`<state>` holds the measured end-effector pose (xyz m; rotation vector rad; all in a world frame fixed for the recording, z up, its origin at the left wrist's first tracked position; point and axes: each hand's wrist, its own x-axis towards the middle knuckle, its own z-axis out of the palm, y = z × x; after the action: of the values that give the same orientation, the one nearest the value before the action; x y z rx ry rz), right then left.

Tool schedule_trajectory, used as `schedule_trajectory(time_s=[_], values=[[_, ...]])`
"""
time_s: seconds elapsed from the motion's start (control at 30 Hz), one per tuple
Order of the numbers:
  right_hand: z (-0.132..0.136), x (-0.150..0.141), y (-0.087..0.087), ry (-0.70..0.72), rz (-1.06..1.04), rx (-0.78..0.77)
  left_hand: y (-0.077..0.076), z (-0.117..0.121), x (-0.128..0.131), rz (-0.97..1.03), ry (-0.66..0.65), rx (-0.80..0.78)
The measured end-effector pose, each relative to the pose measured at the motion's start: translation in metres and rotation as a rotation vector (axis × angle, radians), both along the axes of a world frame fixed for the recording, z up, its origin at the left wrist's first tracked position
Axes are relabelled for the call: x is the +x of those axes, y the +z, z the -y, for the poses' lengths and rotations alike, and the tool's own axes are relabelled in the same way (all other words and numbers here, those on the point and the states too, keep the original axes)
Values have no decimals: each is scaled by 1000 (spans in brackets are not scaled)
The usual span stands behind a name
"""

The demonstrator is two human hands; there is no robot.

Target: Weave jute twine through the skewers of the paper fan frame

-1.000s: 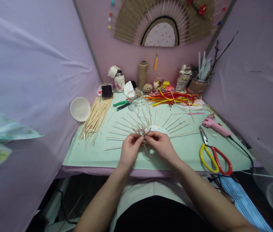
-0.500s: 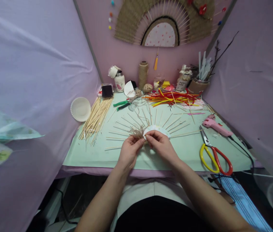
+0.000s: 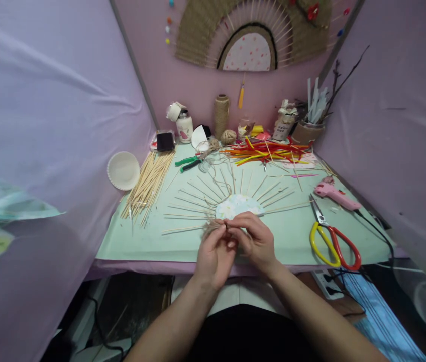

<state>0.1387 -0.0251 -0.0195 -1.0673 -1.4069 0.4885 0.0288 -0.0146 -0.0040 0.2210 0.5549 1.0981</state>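
Note:
A small tangle of brown jute twine (image 3: 213, 227) is pinched between my two hands at the near edge of the table. My left hand (image 3: 215, 254) is closed on it from the left, fingers curled. Facing it, my right hand (image 3: 255, 241) is also closed, its fingertips pressed on the same twine. Just beyond my fingers lies a pale half-round paper piece (image 3: 238, 205) with thin wooden sticks (image 3: 198, 193) fanned out around it on the mint-green mat (image 3: 288, 236).
A bundle of wooden sticks (image 3: 148, 182) and a white paper plate (image 3: 123, 170) lie at left. Scissors with yellow and red handles (image 3: 331, 241) and a pink glue gun (image 3: 335, 195) are at right. Coloured strips (image 3: 269, 151), a twine spool (image 3: 221, 114) and jars line the back.
Both hands have drawn the twine back toward me, away from the centre of the stick fan. The paper half-round, partly covered before, now shows in full.

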Motion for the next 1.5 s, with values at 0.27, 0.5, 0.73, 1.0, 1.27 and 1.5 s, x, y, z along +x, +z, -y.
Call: schedule_trajectory(time_s=[0.27,0.5,0.73,1.0,1.27,1.5], values=[[8,52,5,-130,-195,-280,-13,5,-37,-249,25,162],[11,85,23,83,91,-576,-5,-9,-37,-775,-192,500],[-6,68,19,93,95,-612,-6,-16,6,-842,-426,613],[-4,66,11,50,19,-567,-17,-12,9,-1031,-156,656],[13,62,14,-92,336,-85,-17,-8,12,-932,-117,578],[15,60,13,-46,617,88,-9,-3,12,-892,-181,536]])
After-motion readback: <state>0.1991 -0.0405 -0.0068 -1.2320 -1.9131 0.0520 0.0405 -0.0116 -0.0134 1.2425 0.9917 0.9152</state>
